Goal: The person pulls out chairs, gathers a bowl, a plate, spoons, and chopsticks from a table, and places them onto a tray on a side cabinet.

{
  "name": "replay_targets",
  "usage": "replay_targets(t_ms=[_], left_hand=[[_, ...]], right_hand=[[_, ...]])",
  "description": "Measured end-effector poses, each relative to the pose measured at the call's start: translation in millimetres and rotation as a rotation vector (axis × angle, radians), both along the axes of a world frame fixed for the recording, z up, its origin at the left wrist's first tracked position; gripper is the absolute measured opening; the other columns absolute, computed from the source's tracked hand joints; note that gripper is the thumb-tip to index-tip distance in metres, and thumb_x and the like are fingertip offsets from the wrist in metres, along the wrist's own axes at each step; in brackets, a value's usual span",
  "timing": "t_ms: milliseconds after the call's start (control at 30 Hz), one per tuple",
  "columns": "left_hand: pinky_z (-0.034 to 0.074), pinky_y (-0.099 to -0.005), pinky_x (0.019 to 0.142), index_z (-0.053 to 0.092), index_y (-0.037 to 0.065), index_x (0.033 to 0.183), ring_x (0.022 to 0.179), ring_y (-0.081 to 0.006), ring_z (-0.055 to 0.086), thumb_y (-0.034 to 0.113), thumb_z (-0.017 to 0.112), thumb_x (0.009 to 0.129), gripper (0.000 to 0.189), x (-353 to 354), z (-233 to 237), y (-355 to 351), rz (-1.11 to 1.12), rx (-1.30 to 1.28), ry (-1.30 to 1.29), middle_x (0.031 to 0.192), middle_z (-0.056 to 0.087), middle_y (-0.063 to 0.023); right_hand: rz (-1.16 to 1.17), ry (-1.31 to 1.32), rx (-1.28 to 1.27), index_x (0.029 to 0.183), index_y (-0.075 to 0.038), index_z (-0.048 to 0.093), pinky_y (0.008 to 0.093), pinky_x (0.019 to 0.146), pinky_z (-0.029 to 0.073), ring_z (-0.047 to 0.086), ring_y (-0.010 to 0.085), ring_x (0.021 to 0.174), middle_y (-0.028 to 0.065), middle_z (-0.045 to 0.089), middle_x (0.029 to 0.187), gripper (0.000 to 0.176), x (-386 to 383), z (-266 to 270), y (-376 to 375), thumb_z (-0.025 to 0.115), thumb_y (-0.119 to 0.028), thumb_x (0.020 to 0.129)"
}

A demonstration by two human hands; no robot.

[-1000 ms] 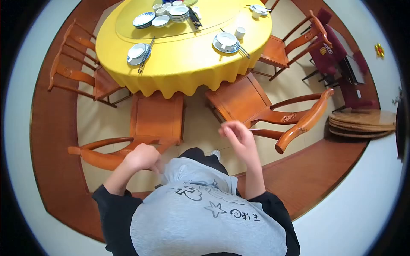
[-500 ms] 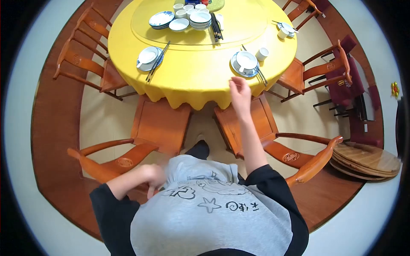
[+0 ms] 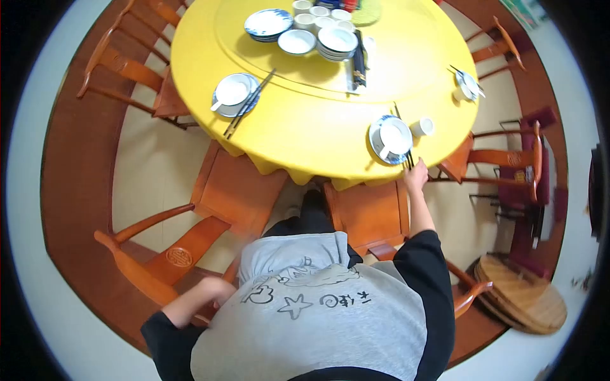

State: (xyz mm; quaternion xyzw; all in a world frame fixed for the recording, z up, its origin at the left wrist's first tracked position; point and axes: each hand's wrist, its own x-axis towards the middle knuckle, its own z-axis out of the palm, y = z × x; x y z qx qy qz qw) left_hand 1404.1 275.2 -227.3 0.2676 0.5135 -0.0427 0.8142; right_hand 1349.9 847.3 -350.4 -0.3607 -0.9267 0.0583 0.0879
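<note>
My right hand [image 3: 416, 175] is at the table's near edge, fingers closed at the lower ends of a pair of dark chopsticks [image 3: 398, 113]. Just left of them a white bowl [image 3: 395, 134] with a white spoon in it sits on a blue-patterned plate [image 3: 375, 147]. A white cup [image 3: 422, 127] stands to the right of the bowl. Low by my left side, my left hand [image 3: 217, 290] hangs close to my grey shirt and the left chair; its fingers are mostly hidden.
On the yellow tablecloth [image 3: 305, 143], another setting has a bowl [image 3: 233, 89] and chopsticks [image 3: 251, 103]. Stacked plates [image 3: 269, 23], bowls [image 3: 337, 39] and several cups stand on the turntable. Wooden chairs [image 3: 238, 184] surround the table; round boards [image 3: 521, 292] lean at right.
My right hand has moved right and down to the chopsticks' ends. My view has shifted closer to the table and turned. My left hand stays low at my side.
</note>
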Motion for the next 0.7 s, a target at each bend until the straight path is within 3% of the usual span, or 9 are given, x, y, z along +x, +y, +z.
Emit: replay_targets(t_ms=[67,100,133,200,233,300,367,433,700], left_hand=[[0.045,-0.0340,0.061,0.062,0.005,0.085,0.070,-0.0221,0.056,0.040,0.066,0.061,0.042,-40,-25,9,-0.058,0.126,0.026,0.081,0.061,-0.0101],[0.046,-0.0371,0.066,0.063,0.007,0.084,0.074,-0.0250,0.057,0.039,0.066,0.061,0.040,-66,31,43,-0.091,0.348,0.565,0.083,0.061,-0.0127],[0.046,-0.0383,0.067,0.062,0.007,0.082,0.076,-0.0278,0.057,0.037,0.062,0.065,0.035,-84,49,62,0.051,0.150,0.719,0.082,0.060,-0.0146],[0.044,-0.0395,0.067,0.054,0.002,0.071,0.076,-0.0296,0.055,0.032,0.052,0.075,0.030,-131,-32,49,0.576,0.298,1.129,0.076,0.057,-0.0152],[0.042,-0.0384,0.074,0.054,0.001,0.085,0.083,-0.0298,0.053,0.028,0.054,0.076,0.028,-166,-44,64,0.824,0.466,1.327,0.087,0.055,-0.0157],[0.039,-0.0398,0.079,0.045,0.002,0.104,0.095,-0.0305,0.047,0.028,0.054,0.077,0.038,-207,-73,81,0.839,0.614,1.900,0.101,0.049,-0.0149],[0.038,-0.0405,0.080,0.043,0.001,0.106,0.096,-0.0311,0.046,0.028,0.056,0.077,0.042,-230,-92,92,0.838,0.526,2.034,0.102,0.048,-0.0152],[0.037,-0.0412,0.081,0.040,0.001,0.108,0.096,-0.0316,0.045,0.028,0.057,0.076,0.045,-247,-106,101,0.841,0.438,2.155,0.102,0.047,-0.0154],[0.041,-0.0406,0.071,0.044,0.001,0.089,0.082,-0.0294,0.051,0.027,0.051,0.081,0.027,-306,-133,108,0.657,0.269,1.971,0.082,0.051,-0.0130]], right_hand=[[0.047,-0.027,-0.087,0.109,0.002,0.040,0.0404,0.081,0.038,0.047,0.0338,0.097,0.0206,0.051,0.101,0.047,-8,0,7,0.061,-0.012,0.070],[0.092,0.013,-0.161,0.099,0.004,0.044,0.0414,0.077,0.038,0.047,0.0365,0.095,0.0229,0.051,0.095,0.033,-6,2,6,0.058,-0.009,0.072],[0.133,0.111,-0.250,0.091,0.005,0.045,0.0426,0.075,0.037,0.047,0.0379,0.092,0.0246,0.051,0.090,0.021,7,-3,7,0.052,-0.006,0.075],[0.144,0.128,-0.274,0.091,0.006,0.046,0.0412,0.075,0.037,0.046,0.0365,0.087,0.0244,0.049,0.089,0.019,5,-7,14,0.049,-0.004,0.076],[0.126,0.141,-0.279,0.093,0.006,0.045,0.0405,0.075,0.037,0.046,0.0360,0.085,0.0242,0.048,0.089,0.020,2,-8,21,0.048,-0.004,0.076],[-0.056,0.315,-0.453,0.095,0.006,0.045,0.0409,0.074,0.037,0.046,0.0364,0.086,0.0244,0.048,0.089,0.022,4,-1,19,0.048,-0.003,0.075],[-0.245,0.482,-0.615,0.097,0.007,0.044,0.0413,0.073,0.037,0.046,0.0368,0.086,0.0246,0.047,0.089,0.025,19,11,12,0.049,-0.003,0.075],[0.105,0.278,-0.028,0.102,0.007,0.042,0.0399,0.074,0.038,0.045,0.0356,0.086,0.0236,0.046,0.090,0.027,34,25,8,0.049,-0.003,0.077],[-0.076,0.493,-0.148,0.104,0.007,0.042,0.0365,0.072,0.040,0.050,0.0313,0.081,0.0195,0.050,0.090,0.027,-2,77,-67,0.046,-0.009,0.083]])
